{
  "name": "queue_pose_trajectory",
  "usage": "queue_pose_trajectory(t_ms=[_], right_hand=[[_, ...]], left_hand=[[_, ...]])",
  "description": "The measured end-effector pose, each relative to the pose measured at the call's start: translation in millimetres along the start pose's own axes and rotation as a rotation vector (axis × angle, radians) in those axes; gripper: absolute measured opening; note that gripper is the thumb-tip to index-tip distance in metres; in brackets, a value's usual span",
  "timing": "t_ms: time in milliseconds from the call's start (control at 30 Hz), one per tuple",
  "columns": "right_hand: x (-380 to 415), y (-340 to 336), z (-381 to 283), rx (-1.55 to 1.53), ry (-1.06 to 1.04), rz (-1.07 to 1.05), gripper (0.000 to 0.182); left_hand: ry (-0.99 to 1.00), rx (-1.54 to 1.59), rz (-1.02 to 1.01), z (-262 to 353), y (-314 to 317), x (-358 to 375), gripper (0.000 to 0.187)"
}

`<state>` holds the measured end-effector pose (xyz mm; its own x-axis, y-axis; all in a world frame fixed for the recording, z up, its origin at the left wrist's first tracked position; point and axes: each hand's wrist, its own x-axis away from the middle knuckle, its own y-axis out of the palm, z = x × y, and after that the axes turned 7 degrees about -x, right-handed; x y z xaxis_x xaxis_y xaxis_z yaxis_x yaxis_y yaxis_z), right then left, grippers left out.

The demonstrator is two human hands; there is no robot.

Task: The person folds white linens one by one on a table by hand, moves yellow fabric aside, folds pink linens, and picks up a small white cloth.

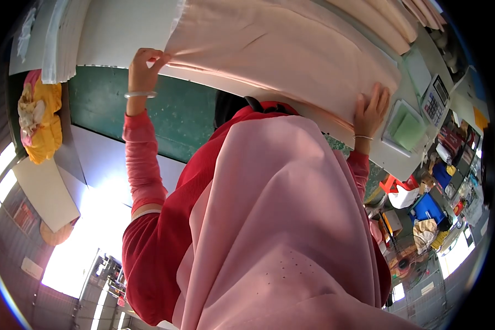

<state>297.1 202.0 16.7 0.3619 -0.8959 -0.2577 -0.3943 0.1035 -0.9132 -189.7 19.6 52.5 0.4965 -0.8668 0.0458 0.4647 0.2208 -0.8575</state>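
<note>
A folded length of peach-pink fabric lies across the table, its layered edge turned toward my body. At the near left corner of this fabric, the thumb and finger of my left hand are pinched together on the edge. My right hand rests with fingers stretched out on the fabric's right end, near the edge, holding nothing. A bracelet shows on each wrist. Pink cloth covers the front of my body and fills the lower middle of the view.
More folded peach fabric lies at the back right. A calculator and a clear tray with a green item are right of my right hand. A white stack stands at the left, above a yellow cloth bundle.
</note>
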Motion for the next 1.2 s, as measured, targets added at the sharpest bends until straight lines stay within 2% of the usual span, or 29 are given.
queue_pose_trajectory(t_ms=[133, 233, 333, 433, 533, 600, 667, 767, 800, 833, 867, 900, 967, 1033, 1067, 1133, 1167, 1200], right_hand=[[2.4, 1.4, -0.8, 0.02, 0.014, 0.006, 0.056], [1.9, 0.7, 0.2, 0.016, 0.008, 0.004, 0.057], [2.6, 2.6, 2.0, -0.031, 0.015, 0.016, 0.057], [0.4, -3.0, -8.6, 0.095, 0.157, -0.068, 0.056], [-11.0, -2.5, -15.4, 0.061, 0.027, 0.028, 0.057], [-27.2, -0.9, -55.6, 0.034, -0.025, -0.03, 0.061], [-38.0, 9.2, -80.1, -0.063, -0.147, -0.076, 0.063], [-31.9, 21.2, -55.6, -0.017, -0.149, -0.133, 0.066], [-32.4, 20.9, -39.4, 0.071, -0.064, -0.108, 0.067], [-31.1, 18.5, -16.7, 0.16, 0.022, -0.09, 0.068], [-26.4, 15.4, 3.5, 0.25, 0.104, -0.082, 0.068], [-23.5, 13.8, 19.9, 0.221, 0.124, -0.081, 0.069], [-30.5, 14.4, 43.3, 0.159, 0.163, -0.042, 0.07], [-44.5, 9.1, 51.5, 0.228, 0.166, -0.02, 0.065], [-54.3, 4.6, 56.5, 0.265, 0.17, -0.003, 0.062], [-86.4, -1.7, 76.1, -0.008, 0.012, 0.143, 0.055], [-104.0, -2.8, 83.9, -0.143, -0.068, 0.213, 0.051], [-123.0, -6.0, 85.1, -0.153, -0.091, 0.186, 0.047]], left_hand=[[0.029, 0.04, -0.118, -16.6, -0.5, -14.9, 0.021], [-0.049, 0.02, -0.273, -29.1, 1.9, -23.1, 0.026], [-0.056, -0.054, -0.529, -26.1, -6.1, -39.0, 0.028], [-0.071, -0.764, -0.069, 28.3, -8.0, -29.5, 0.031], [0.282, -0.605, 0.247, 87.7, 8.3, -31.3, 0.034], [0.472, -0.341, 0.044, 110.9, 48.3, -25.9, 0.035], [0.811, -0.348, 0.041, 135.2, 83.1, -8.7, 0.043], [0.605, -0.609, 0.039, 95.6, 104.9, -23.9, 0.052], [0.548, -0.695, 0.223, 65.5, 97.9, -32.4, 0.058], [0.354, -0.826, 0.108, 53.7, 85.7, -39.8, 0.06], [0.249, -0.87, 0.098, 47.7, 71.2, -43.1, 0.061], [0.199, -0.752, -0.022, 26.4, 64.9, -51.6, 0.061], [0.178, -0.801, 0.033, -2.1, 62.4, -72.2, 0.06], [0.124, -0.782, 0.049, 1.8, 54.2, -96.3, 0.059], [0.151, -0.721, 0.142, 6.4, 51.5, -113.9, 0.057], [0.206, -0.592, 0.316, 22.3, 46.7, -149.1, 0.054], [0.329, -0.352, 0.319, 32.1, 42.4, -173.4, 0.048], [0.376, -0.27, 0.296, 38.3, 45.6, -195.6, 0.046]])
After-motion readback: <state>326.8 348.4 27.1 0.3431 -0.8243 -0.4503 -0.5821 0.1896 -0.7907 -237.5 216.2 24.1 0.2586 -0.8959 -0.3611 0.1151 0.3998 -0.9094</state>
